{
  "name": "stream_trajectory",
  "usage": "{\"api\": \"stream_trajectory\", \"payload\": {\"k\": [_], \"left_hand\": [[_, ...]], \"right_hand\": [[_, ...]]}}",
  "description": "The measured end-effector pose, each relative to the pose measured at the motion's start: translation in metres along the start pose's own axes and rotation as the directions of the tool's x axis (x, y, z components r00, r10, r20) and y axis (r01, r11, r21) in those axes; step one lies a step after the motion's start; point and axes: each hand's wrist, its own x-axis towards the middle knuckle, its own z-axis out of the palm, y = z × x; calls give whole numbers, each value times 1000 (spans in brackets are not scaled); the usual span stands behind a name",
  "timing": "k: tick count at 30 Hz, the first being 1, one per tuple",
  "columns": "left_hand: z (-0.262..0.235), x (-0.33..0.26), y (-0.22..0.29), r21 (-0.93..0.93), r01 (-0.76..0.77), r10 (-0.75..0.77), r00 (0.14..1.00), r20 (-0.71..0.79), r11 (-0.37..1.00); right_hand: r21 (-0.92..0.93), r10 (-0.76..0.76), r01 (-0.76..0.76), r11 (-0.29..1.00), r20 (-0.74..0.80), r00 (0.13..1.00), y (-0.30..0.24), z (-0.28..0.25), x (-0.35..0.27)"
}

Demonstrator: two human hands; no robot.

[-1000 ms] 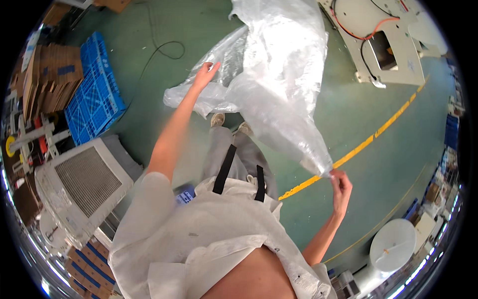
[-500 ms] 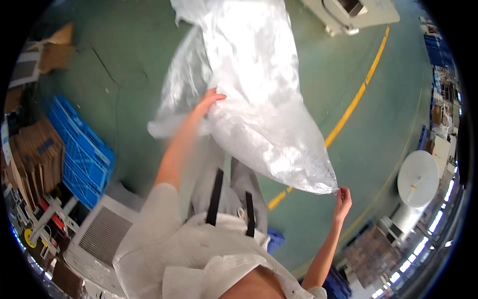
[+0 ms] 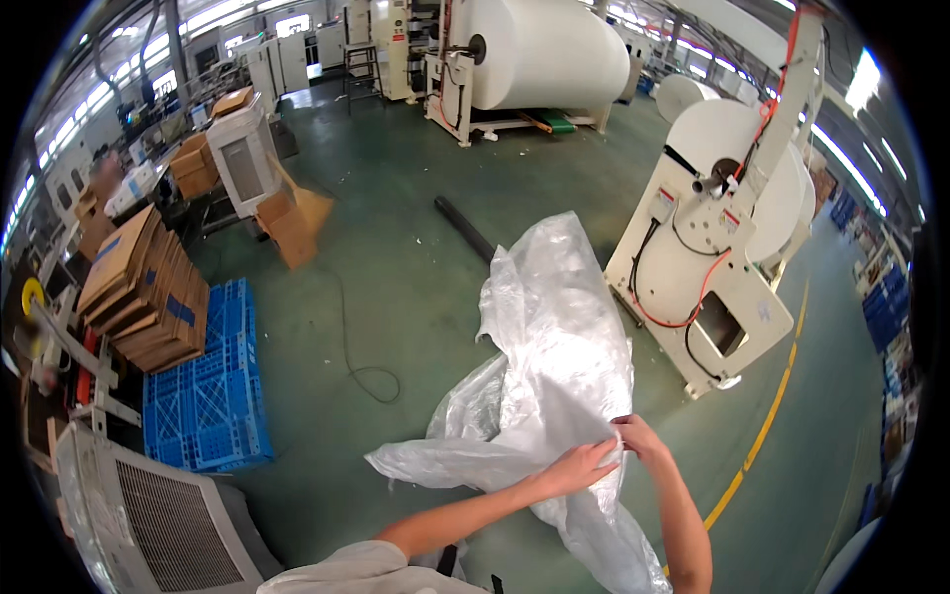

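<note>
Translucent plastic sheet on the green floor, front of the person; long axis about 12 to 5 o'clock, narrow tail pointing 5, side flap out toward 8–9 (crumpled, edges hard to trace). Right hand pinching film at the sheet's 4 o'clock edge. Left hand just beside it, fingers on film, can't tell if gripping. Dark bar at 11, pallet at 9.

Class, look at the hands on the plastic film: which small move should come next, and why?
Perhaps the left hand should ease leftward to spread the plastic film: the film lies crumpled, and this hand is close beside the right hand.
</note>
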Motion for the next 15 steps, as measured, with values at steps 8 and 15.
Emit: {"api": "stream_trajectory", "payload": {"k": [8,15], "left_hand": [[20,-40,6,205,14,-31,996,78,979],[82,-52,19,-81,42,-33,993,112,996]], "right_hand": [[-366,-30,55,929,74,997,-56,30,-81],[-610,-463,206,765,-300,834,46,-51,-104]]}}
